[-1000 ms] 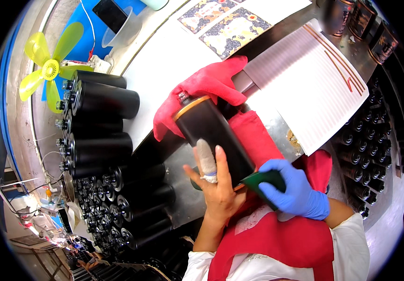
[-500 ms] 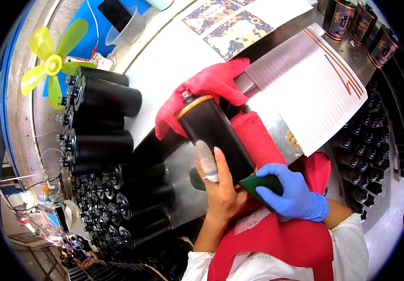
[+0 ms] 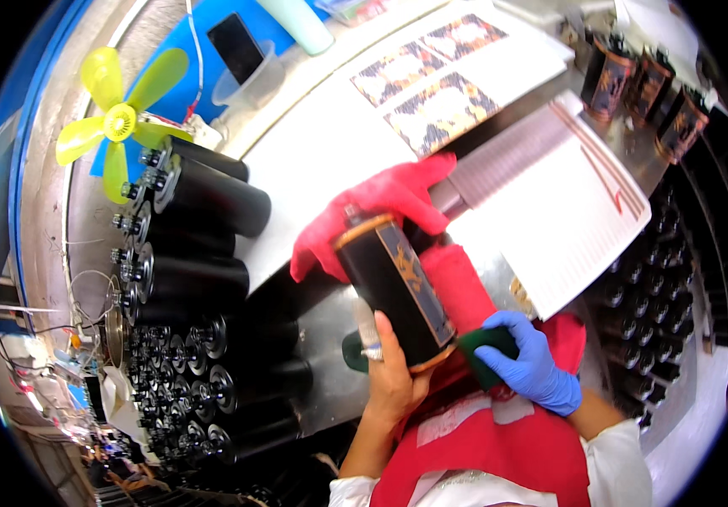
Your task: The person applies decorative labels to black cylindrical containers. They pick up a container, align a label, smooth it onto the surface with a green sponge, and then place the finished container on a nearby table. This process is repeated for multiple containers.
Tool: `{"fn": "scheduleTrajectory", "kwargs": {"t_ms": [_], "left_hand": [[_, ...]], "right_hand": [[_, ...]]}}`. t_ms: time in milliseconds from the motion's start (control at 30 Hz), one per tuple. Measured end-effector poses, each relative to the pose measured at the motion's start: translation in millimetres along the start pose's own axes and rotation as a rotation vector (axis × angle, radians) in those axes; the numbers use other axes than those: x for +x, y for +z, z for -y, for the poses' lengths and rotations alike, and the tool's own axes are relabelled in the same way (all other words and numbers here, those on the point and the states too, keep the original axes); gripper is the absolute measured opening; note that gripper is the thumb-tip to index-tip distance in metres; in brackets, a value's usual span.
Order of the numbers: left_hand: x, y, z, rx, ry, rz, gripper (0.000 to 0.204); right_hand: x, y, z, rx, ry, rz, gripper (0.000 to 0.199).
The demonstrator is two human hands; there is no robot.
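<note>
A black bottle with gold bands at both ends lies tilted, its small neck toward the far left. A patterned label panel shows on its right side. My left hand, with a pale cover on one finger, is closed round its lower end. Red cloth lies under the neck, and a red padded roll sits along the right side. My right hand, in a blue glove, grips a dark green pad, apart from the bottle. Another dark green piece shows beside my left hand.
Black bottles lie stacked at left, with several more below. A yellow-green fan stands far left. Lined sheets with brown strips lie at right; printed patterned sheets are at the back. Labelled bottles stand far right.
The bottle has been turned, so its label panel now shows. My gloved right hand and the green pad have drawn away from the bottle's lower end. The whole view has shifted slightly.
</note>
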State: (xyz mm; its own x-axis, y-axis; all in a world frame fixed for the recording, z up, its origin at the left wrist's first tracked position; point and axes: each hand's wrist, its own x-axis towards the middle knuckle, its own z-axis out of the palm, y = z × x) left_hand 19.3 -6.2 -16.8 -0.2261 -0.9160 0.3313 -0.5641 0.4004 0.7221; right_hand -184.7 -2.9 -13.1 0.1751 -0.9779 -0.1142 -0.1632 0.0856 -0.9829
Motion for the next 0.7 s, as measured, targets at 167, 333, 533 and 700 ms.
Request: {"fn": "scheduleTrajectory", "kwargs": {"t_ms": [167, 333, 533, 700], "left_hand": [[-9.1, -5.3, 11.0, -0.339, -0.055, 0.051, 0.083], [-22.3, -14.3, 22.0, -0.193, -0.038, -0.004, 0.088], [-21.3, -6.3, 27.9, -0.16, -0.068, -0.122, 0.099], [-24.2, 6.6, 20.0, -0.494, -0.261, -0.199, 0.102]], "right_hand": [[-4.1, -2.5, 17.9, 0.226, 0.011, 0.109, 0.034], [23.0, -16.3, 1.8, 0.323, 0.33, 0.019, 0.032], [102.2, -43.5, 35.1, 0.275, 0.132, -0.099, 0.015], [205.0, 9.6, 119.4, -0.294, -0.202, 0.421, 0.039]]}}
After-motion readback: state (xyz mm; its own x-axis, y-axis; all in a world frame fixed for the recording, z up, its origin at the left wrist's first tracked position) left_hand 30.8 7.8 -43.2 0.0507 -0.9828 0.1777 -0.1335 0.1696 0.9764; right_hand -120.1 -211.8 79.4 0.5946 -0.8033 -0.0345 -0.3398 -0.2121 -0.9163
